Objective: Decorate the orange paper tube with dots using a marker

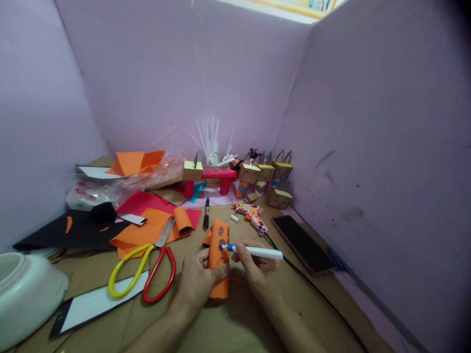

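From where I stand, the person has an orange tube [217,257] propped over the cardboard surface [243,314], its far end tipped away from them. The left hand [198,277] clasps the tube at its lower left, thumb pressed across its front. The right hand [259,269], just right of the tube, pinches a white marker [265,252] whose blue end points left, its tip at the tube's face. Purple spots mark the paper there, and below them I see what may be a curved outline, though it is too small for me to be sure.

Left of the tube lie scissors [162,239] with one yellow and one red handle, their blades pointing away from the person; the handles overlap a white strip with dark edges [105,300]. A short orange roll [182,221] sits beyond the tube to the left, near a black pen [206,213]. Farther left are a black sheet [55,230] and, closer to the person, a white rounded vessel [33,304].

Beyond the tube and a little right, I see a small white cap [234,218] and a flower-patterned object [250,214] with a black cord [320,289] running toward the person. Well right of the tube lies a dark phone [303,244]. Farthest beyond it stand a red tube body on legs [219,173], eared box heads [250,173] and a bunch of white sticks [211,142].
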`<move>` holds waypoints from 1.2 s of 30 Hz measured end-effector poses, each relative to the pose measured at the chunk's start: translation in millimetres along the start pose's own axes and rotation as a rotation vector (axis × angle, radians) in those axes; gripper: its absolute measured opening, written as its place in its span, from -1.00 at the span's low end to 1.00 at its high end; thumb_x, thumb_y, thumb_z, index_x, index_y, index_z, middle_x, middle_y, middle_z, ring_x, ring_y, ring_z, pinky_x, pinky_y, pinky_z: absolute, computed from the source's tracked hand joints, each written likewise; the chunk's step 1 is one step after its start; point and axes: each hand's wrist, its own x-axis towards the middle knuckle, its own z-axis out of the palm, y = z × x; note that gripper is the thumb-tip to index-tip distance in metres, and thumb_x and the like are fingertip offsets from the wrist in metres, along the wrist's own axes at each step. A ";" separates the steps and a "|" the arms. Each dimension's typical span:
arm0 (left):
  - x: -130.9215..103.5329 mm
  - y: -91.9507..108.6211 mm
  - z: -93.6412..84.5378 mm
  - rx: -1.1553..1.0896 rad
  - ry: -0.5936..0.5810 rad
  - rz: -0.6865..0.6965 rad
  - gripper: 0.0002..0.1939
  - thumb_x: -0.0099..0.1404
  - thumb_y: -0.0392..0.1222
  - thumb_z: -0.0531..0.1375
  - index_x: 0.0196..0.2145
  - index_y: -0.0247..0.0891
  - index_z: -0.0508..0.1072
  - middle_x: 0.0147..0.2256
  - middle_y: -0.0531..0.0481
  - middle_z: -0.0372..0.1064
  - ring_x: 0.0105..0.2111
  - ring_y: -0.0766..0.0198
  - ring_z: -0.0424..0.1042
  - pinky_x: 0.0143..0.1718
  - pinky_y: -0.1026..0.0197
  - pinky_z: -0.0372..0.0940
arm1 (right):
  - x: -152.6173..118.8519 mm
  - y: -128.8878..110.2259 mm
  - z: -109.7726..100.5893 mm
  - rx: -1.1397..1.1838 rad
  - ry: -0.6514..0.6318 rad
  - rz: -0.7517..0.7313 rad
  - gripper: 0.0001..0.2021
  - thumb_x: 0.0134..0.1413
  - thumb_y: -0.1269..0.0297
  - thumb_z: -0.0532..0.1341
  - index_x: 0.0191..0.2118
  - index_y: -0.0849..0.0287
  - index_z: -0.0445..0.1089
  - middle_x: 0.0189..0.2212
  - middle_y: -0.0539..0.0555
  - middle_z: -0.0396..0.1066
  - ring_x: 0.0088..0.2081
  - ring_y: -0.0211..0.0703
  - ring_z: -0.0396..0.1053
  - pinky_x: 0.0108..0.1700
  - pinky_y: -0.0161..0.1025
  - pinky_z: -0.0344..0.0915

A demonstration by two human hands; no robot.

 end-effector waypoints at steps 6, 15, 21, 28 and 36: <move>0.3 0.8 0.9 -0.002 0.025 -0.006 -0.70 -0.27 -0.27 0.37 -0.46 -0.34 0.54 -0.54 -0.01 0.49 -0.52 0.24 0.40 -0.49 0.30 0.25 | 0.3 -0.2 0.7 0.023 0.038 0.010 -0.78 0.12 0.18 0.20 -0.45 0.19 0.45 -0.61 0.00 0.41 -0.57 -0.24 0.34 -0.53 -0.35 0.26; 0.8 -0.8 -0.4 0.023 0.004 0.010 -0.70 -0.25 -0.23 0.38 -0.45 -0.34 0.54 -0.53 -0.03 0.48 -0.51 0.23 0.40 -0.49 0.28 0.24 | 0.6 -1.5 0.0 0.022 0.037 0.004 -0.78 0.12 0.17 0.20 -0.41 0.20 0.47 -0.58 0.02 0.44 -0.54 -0.21 0.38 -0.49 -0.33 0.30; -2.1 3.1 1.0 0.005 -0.002 0.004 -0.65 -0.26 -0.24 0.39 -0.41 -0.36 0.56 -0.52 -0.04 0.51 -0.49 0.22 0.41 -0.47 0.29 0.26 | -0.4 4.4 3.2 0.063 0.024 0.014 -0.78 0.11 0.14 0.21 -0.39 0.17 0.49 -0.56 0.02 0.44 -0.54 -0.21 0.38 -0.51 -0.34 0.30; -1.2 1.9 0.6 0.005 -0.016 0.008 -0.62 -0.30 -0.20 0.44 -0.42 -0.33 0.57 -0.52 -0.04 0.51 -0.46 0.17 0.46 -0.44 0.28 0.29 | -1.5 -2.4 1.2 0.011 -0.019 0.026 -0.72 0.11 0.12 0.19 -0.48 0.19 0.46 -0.62 0.02 0.42 -0.58 -0.22 0.35 -0.55 -0.34 0.26; 2.8 -2.7 -0.6 0.020 0.032 0.003 -0.71 -0.25 -0.24 0.36 -0.46 -0.34 0.54 -0.54 -0.01 0.48 -0.53 0.24 0.40 -0.49 0.28 0.26 | 2.8 -5.0 -3.2 -0.007 0.057 0.003 -0.72 0.12 0.17 0.18 -0.51 0.19 0.44 -0.64 0.01 0.41 -0.58 -0.21 0.37 -0.52 -0.33 0.29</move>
